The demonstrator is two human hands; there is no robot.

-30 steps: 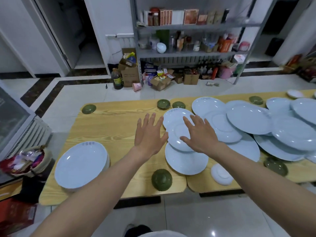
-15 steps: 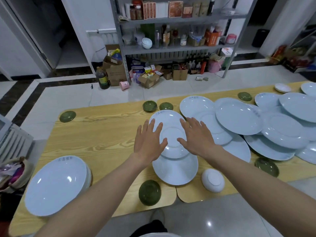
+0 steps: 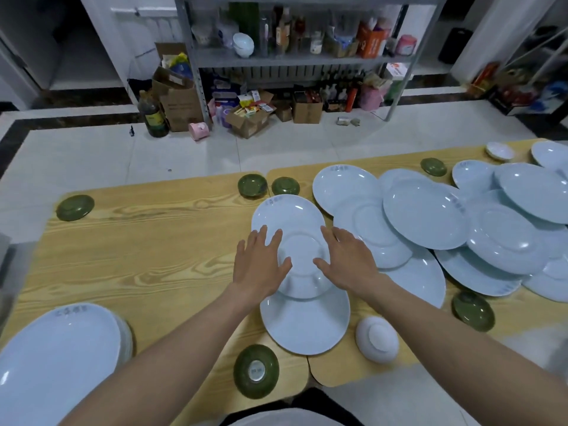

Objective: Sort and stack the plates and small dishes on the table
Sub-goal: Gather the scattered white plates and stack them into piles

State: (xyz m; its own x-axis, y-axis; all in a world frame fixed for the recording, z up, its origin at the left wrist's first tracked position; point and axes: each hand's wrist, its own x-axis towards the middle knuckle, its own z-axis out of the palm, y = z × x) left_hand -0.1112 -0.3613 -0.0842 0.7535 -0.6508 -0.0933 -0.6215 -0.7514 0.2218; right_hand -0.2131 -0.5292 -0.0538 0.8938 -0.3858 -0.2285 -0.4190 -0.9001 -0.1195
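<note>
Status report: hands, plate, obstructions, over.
Both open: left hand and right hand flat on top plate, either side. It overlaps lower plate. Green dish at front edge, clear of hands.

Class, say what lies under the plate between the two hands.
A second white plate; its near part shows, its far edge is hidden beneath the top plate.

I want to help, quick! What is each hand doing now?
Left hand: open, resting flat on the upside-down plate.
Right hand: open, resting flat on the same plate.

Pale-blue plate point(image 3: 295, 222) upside-down — overlapping second plate point(image 3: 304, 324).
</note>
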